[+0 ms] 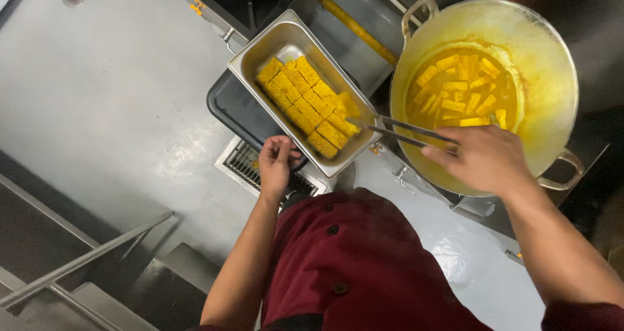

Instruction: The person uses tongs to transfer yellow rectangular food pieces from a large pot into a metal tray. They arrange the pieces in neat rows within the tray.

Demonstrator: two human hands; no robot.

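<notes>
**Tongs over the tray, wok to the right**

At far left lies the bare grey floor (117, 97), with a metal rail (84, 256) slanting across its lower corner; I see no packages, labels or signs anywhere in view. Next comes my left hand (276, 165); its grip is closed on the near edge of the dark tray (227, 103) that sits under the steel pan (260, 45), steadying both. The steel pan is a deep rectangle whose long axis runs from upper left down to lower right; inside it the yellow fried pieces (305, 103) lie packed in two rows along that same axis, with the upper-left end of the pan bare. My right hand (484, 159) is closed around the handles of the long metal tongs (396, 129); the tongs reach leftward from that hand, and their tips sit at the right end of the rows, on or just above a yellow piece; I cannot tell whether they pinch it. So the pan lies to the left of my right hand, and the left hand is nearer to it. Farthest right stands the big two-handled wok (546, 58), with more yellow strips (461, 87) lying in oil; my right hand hovers over its near rim.
</notes>
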